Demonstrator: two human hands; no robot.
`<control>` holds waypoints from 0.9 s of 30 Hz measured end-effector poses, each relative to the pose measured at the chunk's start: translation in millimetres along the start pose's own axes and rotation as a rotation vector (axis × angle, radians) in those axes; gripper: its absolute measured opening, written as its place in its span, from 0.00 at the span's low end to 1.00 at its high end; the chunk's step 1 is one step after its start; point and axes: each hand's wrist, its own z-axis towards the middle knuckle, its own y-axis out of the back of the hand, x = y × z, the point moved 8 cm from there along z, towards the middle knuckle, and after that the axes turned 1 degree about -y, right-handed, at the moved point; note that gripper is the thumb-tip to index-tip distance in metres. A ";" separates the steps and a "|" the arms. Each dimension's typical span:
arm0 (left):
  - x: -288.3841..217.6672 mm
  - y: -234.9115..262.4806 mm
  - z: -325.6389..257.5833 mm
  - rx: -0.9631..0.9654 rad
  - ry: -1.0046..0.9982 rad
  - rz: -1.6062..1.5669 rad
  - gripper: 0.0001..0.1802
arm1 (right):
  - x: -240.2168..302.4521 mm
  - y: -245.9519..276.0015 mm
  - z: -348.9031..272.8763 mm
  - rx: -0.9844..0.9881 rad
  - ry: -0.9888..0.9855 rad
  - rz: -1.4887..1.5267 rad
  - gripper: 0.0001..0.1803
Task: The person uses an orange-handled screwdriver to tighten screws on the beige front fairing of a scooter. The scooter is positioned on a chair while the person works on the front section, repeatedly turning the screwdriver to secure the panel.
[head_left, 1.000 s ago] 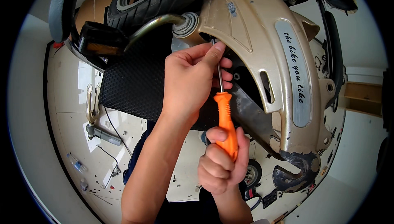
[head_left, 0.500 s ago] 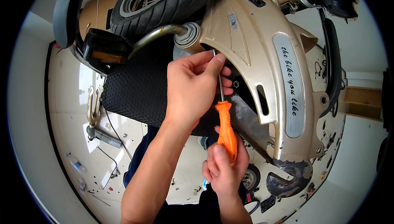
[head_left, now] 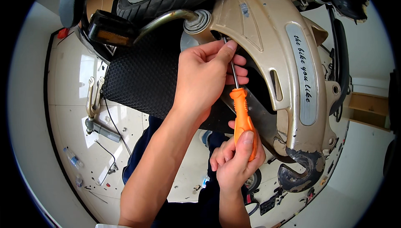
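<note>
An orange-handled screwdriver (head_left: 243,119) points up into the opening under the gold bike frame (head_left: 255,25), its tip hidden there. My left hand (head_left: 199,77) pinches the metal shaft near the tip between thumb and fingers, close to the frame's edge. Wrapped round the lower handle, my right hand (head_left: 237,159) has its thumb along the side. Just left of the opening are a round bottom bracket (head_left: 197,22) and a bent crank arm (head_left: 165,21), which leads to a black pedal (head_left: 112,29).
A tyred wheel (head_left: 175,2) lies above the crank. Beneath my left hand spreads a black mesh-covered seat (head_left: 142,79). On the tiled floor are metal fork-like parts (head_left: 94,96), a plastic bottle (head_left: 73,158), cables and scattered small parts. A wooden shelf (head_left: 369,109) stands right.
The bike frame and the screwdriver have shifted rightward and slightly up in the picture, along with both hands. Both hands keep their grip on the screwdriver.
</note>
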 end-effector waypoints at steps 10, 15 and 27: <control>-3.4 8.5 2.6 -0.016 0.025 0.002 0.11 | -2.8 -14.2 -7.5 -0.008 0.056 -0.023 0.21; -2.2 9.8 1.3 -0.042 -0.009 0.124 0.12 | 0.3 -14.1 -13.8 0.255 0.243 -0.220 0.20; -8.3 25.4 -14.1 -0.082 -0.049 0.318 0.17 | -64.9 -0.2 1.3 0.814 0.094 -0.553 0.15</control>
